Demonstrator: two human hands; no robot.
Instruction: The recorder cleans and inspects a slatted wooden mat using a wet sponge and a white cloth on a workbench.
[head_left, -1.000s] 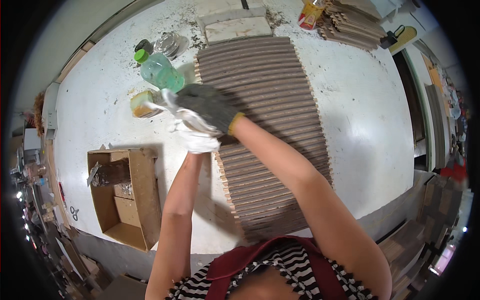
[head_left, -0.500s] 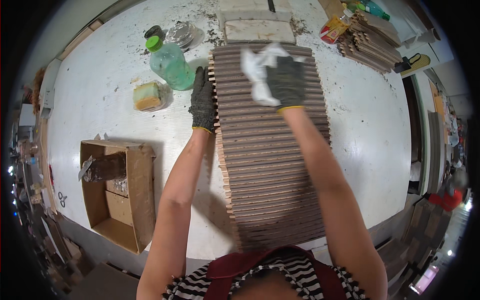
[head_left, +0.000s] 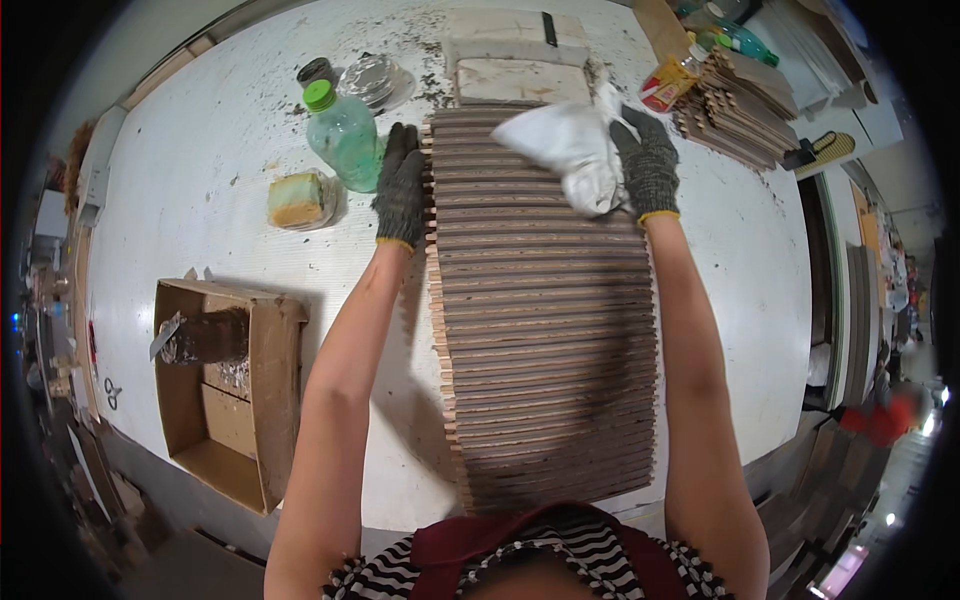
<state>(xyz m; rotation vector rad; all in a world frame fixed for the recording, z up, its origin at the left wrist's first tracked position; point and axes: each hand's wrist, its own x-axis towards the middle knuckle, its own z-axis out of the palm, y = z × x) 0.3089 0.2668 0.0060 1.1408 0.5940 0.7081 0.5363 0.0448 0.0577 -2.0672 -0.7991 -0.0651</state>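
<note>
A long row of brown wooden planks [head_left: 540, 300] stands on edge, packed side by side, with pale notched ends along its left side. My left hand [head_left: 401, 190], in a dark grey knit glove, rests against the far left side of the row, fingers stretched out and holding nothing. At the far right edge of the row is my right hand [head_left: 650, 170], gloved the same way. It grips a crumpled white cloth [head_left: 570, 150] that spreads leftward over the plank edges. Part of its grip is hidden by the cloth.
Left of the row are a green-capped bottle [head_left: 342, 140], a yellowish block [head_left: 297, 200], a foil-like bundle [head_left: 368, 80] and an open cardboard box [head_left: 280, 400]. Pale blocks [head_left: 520, 80] lie at the far end. More planks [head_left: 735, 110] are stacked far right.
My right hand has swept the cloth rightward from over the planks to their right edge. My left hand stays at the left side.
</note>
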